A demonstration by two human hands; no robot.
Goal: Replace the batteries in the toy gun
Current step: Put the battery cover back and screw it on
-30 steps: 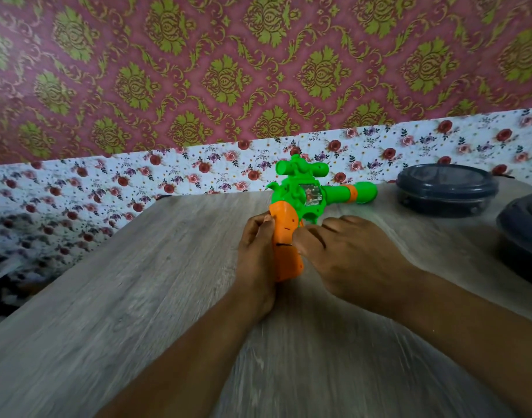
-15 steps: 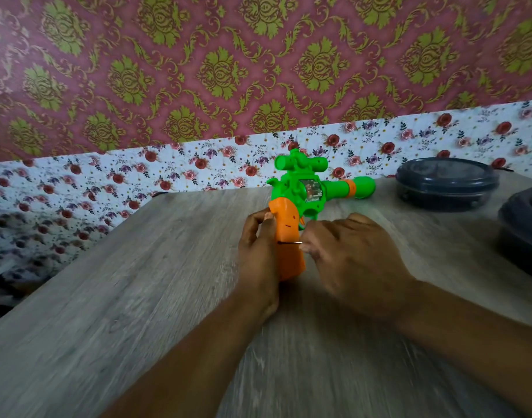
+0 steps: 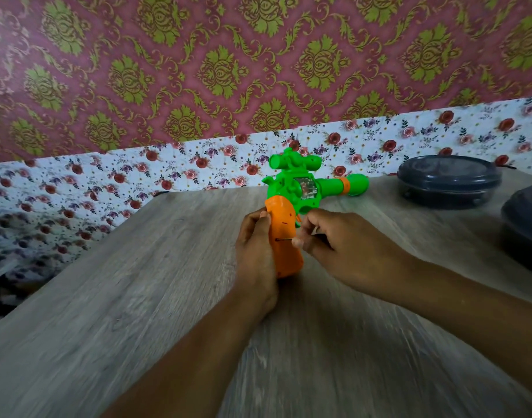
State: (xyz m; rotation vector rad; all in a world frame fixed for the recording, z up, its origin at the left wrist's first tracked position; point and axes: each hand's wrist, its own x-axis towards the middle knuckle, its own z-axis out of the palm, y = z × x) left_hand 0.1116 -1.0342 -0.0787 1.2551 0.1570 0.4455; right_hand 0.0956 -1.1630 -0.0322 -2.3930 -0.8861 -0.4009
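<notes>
A green toy gun [image 3: 301, 188] with an orange grip [image 3: 284, 230] stands on the wooden table [image 3: 138, 297], barrel pointing right. My left hand [image 3: 255, 251] clasps the orange grip from its left side. My right hand [image 3: 343, 248] pinches a thin metal tool [image 3: 284, 239], likely a small screwdriver. Its tip sits in a hole in the side of the grip. Most of the tool is hidden inside my fingers.
Two dark round lidded containers stand at the right: one [image 3: 448, 181] near the back wall, another [image 3: 527, 224] cut off by the frame's edge. The table's left edge runs diagonally, with a drop beyond. A floral-papered wall stands right behind the gun.
My right hand has pulled slightly back from the grip, so the thin tool's shaft now shows between fingers and grip. The view has shifted a little; the gun stays in place.
</notes>
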